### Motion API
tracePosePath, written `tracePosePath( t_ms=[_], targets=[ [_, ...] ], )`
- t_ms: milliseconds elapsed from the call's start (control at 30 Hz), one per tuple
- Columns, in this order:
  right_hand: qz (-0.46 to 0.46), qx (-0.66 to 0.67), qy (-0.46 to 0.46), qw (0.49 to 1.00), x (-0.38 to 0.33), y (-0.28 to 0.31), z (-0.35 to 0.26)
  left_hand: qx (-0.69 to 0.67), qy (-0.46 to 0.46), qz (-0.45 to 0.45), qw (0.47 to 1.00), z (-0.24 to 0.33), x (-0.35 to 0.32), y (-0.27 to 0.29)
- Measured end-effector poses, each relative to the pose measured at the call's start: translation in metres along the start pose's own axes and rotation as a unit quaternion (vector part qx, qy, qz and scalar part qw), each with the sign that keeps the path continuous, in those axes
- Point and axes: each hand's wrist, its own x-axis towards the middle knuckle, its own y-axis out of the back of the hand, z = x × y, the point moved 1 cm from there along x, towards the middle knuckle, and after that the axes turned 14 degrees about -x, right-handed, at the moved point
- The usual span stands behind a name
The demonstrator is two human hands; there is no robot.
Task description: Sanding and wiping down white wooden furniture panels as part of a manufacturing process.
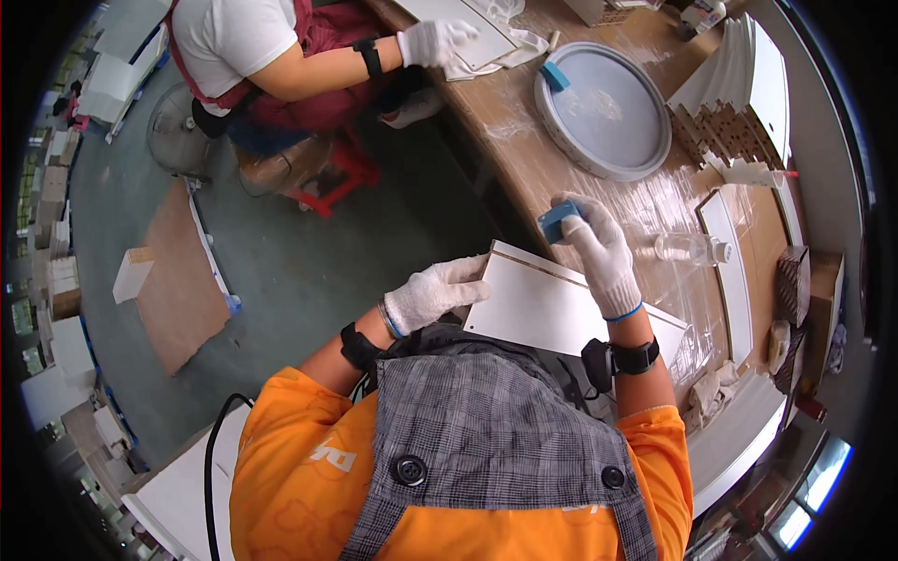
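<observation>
1. The left hand (433,297), in a white knitted glove, holds the white panel (543,309) at its left end, with the thumb on the top face and the fingers near the end edge.
2. The right hand (603,252), in a similar glove with a blue cuff edge, is closed around a small blue block (558,222), gripped between the thumb and the fingers. This hand is above the far edge of the panel; whether the block touches the panel, I cannot tell.
3. The white panel is in front of the person's body, and a narrow brownish line runs along its far side. Its left end is outside the edge of the tabletop (505,131), and its right part passes below the right forearm.
4. On the tabletop, which is covered with clear film, there is a round grey dish (605,110) with a whitish mark in the middle. A second blue block (555,77) sits on its rim.
5. To the right of the right hand, a clear bottle (687,249) lies on its side, near a long white strip (728,271).
6. Farther away, white panels stand in a stack (762,84).
7. At the upper left, a co-worker's gloved hand (436,43) is over another white board (468,28).
</observation>
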Motion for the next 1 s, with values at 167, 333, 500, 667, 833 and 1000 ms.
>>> tracePosePath(
  t_ms=[167, 333, 500, 667, 833, 1000],
  targets=[
    [-0.015, -0.328, 0.175, 0.928, 0.005, -0.016, -0.030, -0.011, 0.017, 0.006, 1.000, 0.004, -0.002, -0.006],
    [-0.008, -0.406, 0.253, 0.878, 0.011, -0.027, -0.039, -0.004, -0.004, 0.001, 1.000, 0.002, -0.001, -0.006],
    [0.002, -0.422, 0.309, 0.852, 0.011, -0.026, -0.043, -0.003, -0.011, -0.003, 1.000, 0.004, -0.001, -0.008],
    [0.009, -0.446, 0.289, 0.847, 0.009, -0.022, -0.045, 0.008, 0.010, 0.007, 1.000, 0.010, -0.003, -0.013],
    [0.032, -0.453, 0.296, 0.840, 0.006, -0.020, -0.043, 0.020, 0.007, 0.008, 1.000, 0.012, -0.001, -0.015],
    [0.064, -0.453, 0.322, 0.829, 0.004, -0.025, -0.040, -0.006, 0.011, 0.004, 1.000, 0.011, -0.002, -0.014]
  ],
)
